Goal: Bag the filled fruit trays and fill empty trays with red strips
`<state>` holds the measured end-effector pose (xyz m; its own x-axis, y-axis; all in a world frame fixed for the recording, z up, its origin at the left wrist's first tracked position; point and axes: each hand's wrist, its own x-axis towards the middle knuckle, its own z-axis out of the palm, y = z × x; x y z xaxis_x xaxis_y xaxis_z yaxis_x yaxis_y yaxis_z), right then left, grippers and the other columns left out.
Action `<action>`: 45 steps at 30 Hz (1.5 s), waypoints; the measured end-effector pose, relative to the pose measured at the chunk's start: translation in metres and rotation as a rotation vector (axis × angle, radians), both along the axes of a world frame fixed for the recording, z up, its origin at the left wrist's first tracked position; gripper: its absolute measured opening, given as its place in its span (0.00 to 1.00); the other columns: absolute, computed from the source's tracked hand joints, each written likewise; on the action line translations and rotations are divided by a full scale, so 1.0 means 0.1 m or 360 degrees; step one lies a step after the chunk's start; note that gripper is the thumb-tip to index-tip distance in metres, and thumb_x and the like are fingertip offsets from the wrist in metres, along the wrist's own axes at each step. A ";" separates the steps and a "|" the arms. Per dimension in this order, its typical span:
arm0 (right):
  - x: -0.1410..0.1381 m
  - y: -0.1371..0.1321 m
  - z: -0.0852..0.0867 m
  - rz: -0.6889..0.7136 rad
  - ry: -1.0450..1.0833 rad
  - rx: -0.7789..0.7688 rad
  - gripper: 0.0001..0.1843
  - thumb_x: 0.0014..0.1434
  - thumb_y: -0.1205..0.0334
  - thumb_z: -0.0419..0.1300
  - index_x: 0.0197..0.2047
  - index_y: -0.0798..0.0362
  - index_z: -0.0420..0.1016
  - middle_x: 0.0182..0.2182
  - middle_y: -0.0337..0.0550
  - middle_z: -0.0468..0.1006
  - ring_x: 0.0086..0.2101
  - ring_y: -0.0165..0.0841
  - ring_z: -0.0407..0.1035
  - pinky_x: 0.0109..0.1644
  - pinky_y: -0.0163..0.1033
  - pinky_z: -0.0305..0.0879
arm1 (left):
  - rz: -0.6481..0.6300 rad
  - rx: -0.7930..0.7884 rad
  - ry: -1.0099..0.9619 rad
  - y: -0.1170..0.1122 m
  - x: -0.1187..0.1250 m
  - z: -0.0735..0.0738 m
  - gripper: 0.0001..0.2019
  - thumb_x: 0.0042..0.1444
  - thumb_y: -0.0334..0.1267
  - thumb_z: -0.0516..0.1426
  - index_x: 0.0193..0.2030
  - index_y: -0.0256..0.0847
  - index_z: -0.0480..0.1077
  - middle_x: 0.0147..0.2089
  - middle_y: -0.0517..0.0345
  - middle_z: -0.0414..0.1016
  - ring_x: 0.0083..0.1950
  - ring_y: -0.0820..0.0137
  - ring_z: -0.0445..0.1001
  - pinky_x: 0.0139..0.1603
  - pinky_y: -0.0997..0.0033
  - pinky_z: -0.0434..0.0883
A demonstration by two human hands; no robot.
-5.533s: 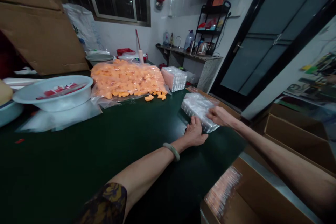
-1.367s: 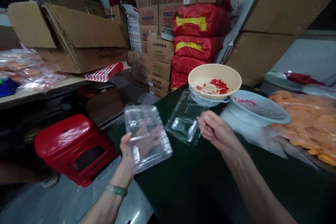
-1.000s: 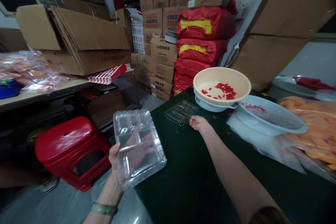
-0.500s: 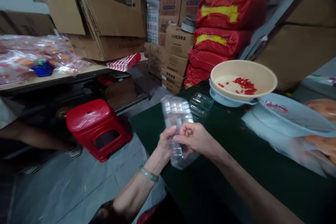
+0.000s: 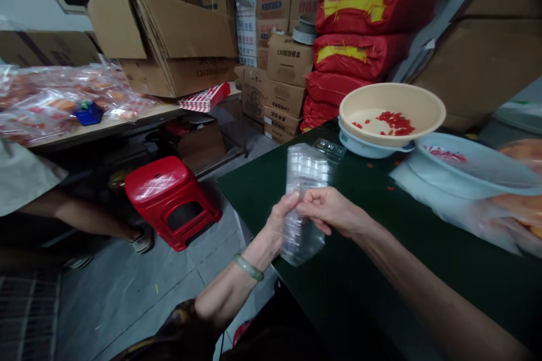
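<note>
A clear plastic tray (image 5: 311,164) with moulded compartments is held upright over the dark green table (image 5: 254,186). My left hand (image 5: 283,215), with a green bangle at its wrist, grips the tray's left side, thumb on the near face. On the tray's middle, my right hand (image 5: 328,208) has thumb and forefinger pinched together beside my left thumb; whether they hold the tray's edge or a film is too small to make out. Behind, another clear tray (image 5: 329,148) lies flat on the table, partly hidden by the held one.
A cream basin (image 5: 392,98) with red pieces sits on a blue basin at the back right, near another light blue basin (image 5: 478,172). On the left are a red stool (image 5: 169,197), a person's leg (image 5: 93,214) and a bench with an open carton (image 5: 186,34).
The view has shifted, so the scene sits a little differently. Both hands still hold the tray, now turned more face-on. At the left, more of the other person's leg shows.
</note>
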<state>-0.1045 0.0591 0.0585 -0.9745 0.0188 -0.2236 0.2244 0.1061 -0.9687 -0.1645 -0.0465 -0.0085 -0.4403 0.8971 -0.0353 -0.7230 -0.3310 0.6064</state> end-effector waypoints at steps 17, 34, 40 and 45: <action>0.20 -0.26 0.17 -0.0299 0.0500 0.0739 0.08 0.53 0.68 0.52 0.23 0.53 0.63 0.19 0.35 0.62 0.21 0.25 0.56 0.23 0.32 0.51 | 0.0125 0.0112 -0.0208 -0.02 0.02 -0.02 0.12 0.39 0.41 0.61 0.28 0.33 0.72 0.24 0.53 0.74 0.28 0.65 0.74 0.34 0.67 0.71; -0.24 0.47 -0.67 -0.0851 -0.0832 -0.0735 0.13 0.60 0.72 0.46 0.24 0.53 0.55 0.15 0.31 0.56 0.14 0.20 0.49 0.17 0.26 0.47 | 0.0662 0.0219 0.0029 -1.01 -0.71 0.18 0.35 0.39 0.57 0.57 0.56 0.45 0.63 0.52 0.46 0.71 0.58 0.42 0.61 0.55 0.39 0.60; -0.34 0.40 -0.61 -0.0861 -0.0934 -0.0483 0.11 0.62 0.69 0.47 0.28 0.56 0.60 0.17 0.30 0.56 0.15 0.21 0.50 0.17 0.28 0.51 | 0.0611 0.0179 0.0020 -0.86 -0.62 0.18 0.35 0.40 0.57 0.55 0.55 0.44 0.64 0.52 0.47 0.72 0.58 0.40 0.61 0.53 0.38 0.62; -0.17 0.54 -0.56 -0.1071 -0.0635 0.0033 0.08 0.62 0.64 0.47 0.44 0.56 0.60 0.27 0.39 0.65 0.20 0.25 0.60 0.21 0.33 0.62 | 0.0420 0.0315 0.0008 -0.61 -0.49 0.18 0.36 0.41 0.54 0.56 0.57 0.42 0.62 0.54 0.43 0.70 0.58 0.42 0.62 0.54 0.40 0.61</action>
<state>-0.1215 0.1133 0.0020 -0.5978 0.5852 -0.5479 0.5778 -0.1593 -0.8005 -0.2130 -0.1074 0.0092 -0.6585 0.7411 0.1311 -0.5935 -0.6185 0.5151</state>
